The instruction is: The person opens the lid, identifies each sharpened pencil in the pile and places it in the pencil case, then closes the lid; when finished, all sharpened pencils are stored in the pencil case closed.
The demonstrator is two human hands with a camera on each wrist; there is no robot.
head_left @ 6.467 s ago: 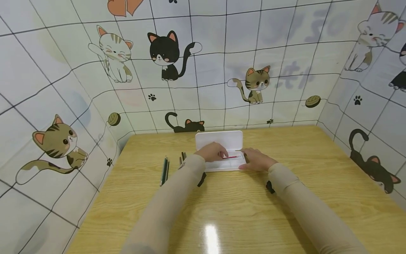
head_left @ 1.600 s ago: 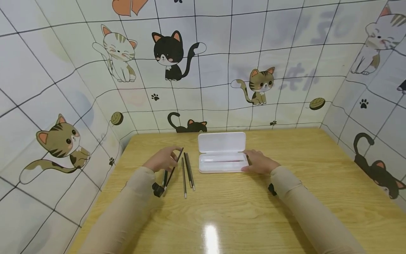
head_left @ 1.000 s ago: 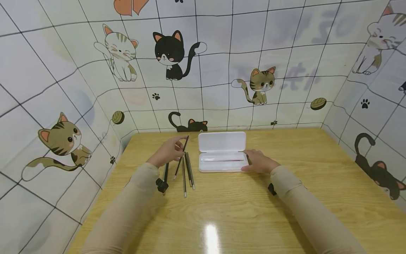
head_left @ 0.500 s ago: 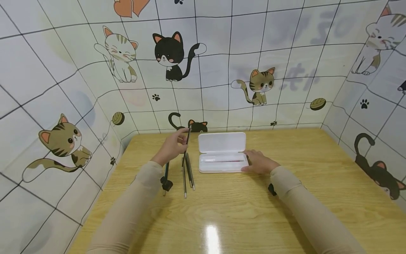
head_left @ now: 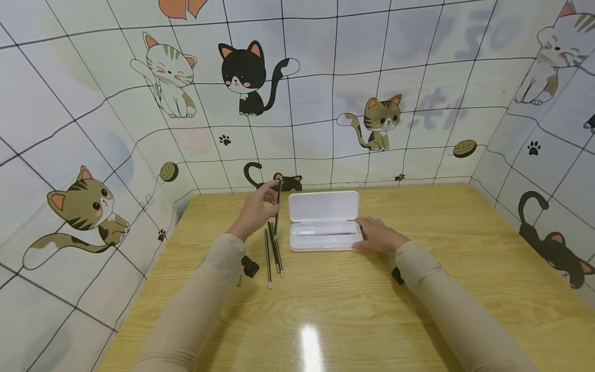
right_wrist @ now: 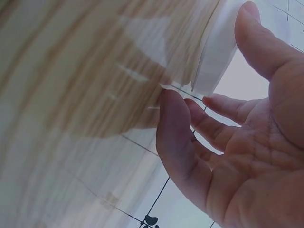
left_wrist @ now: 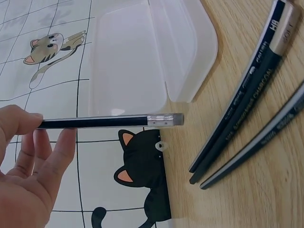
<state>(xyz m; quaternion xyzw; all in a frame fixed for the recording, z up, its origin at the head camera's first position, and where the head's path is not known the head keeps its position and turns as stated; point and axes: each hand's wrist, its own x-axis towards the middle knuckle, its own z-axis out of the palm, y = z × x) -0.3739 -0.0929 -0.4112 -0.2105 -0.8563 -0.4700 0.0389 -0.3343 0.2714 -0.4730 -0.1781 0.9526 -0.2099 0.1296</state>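
Note:
My left hand (head_left: 254, 211) pinches a dark pencil (head_left: 278, 206) between thumb and fingers, raised above the pencils on the table. In the left wrist view this pencil (left_wrist: 104, 121) lies across the picture with its grey eraser end free, near the white case (left_wrist: 128, 57). The open white case (head_left: 324, 247) stands to the right, its lid up, with one red pencil (head_left: 325, 234) lying inside. My right hand (head_left: 380, 236) rests against the case's right end; in the right wrist view the hand (right_wrist: 237, 142) has its thumb at the white edge of the case (right_wrist: 216, 52).
Several dark pencils (head_left: 268, 258) lie on the wooden table (head_left: 353, 310) left of the case. In the left wrist view, dark pencils (left_wrist: 237, 109) lie beside the case, one lettered HB. A wall sheet (head_left: 311, 103) with printed cats stands behind and at both sides.
My left hand came out of the case area, took up a dark pencil at the left, then moved right and back with it, turning it more upright. My right hand stays at the case.

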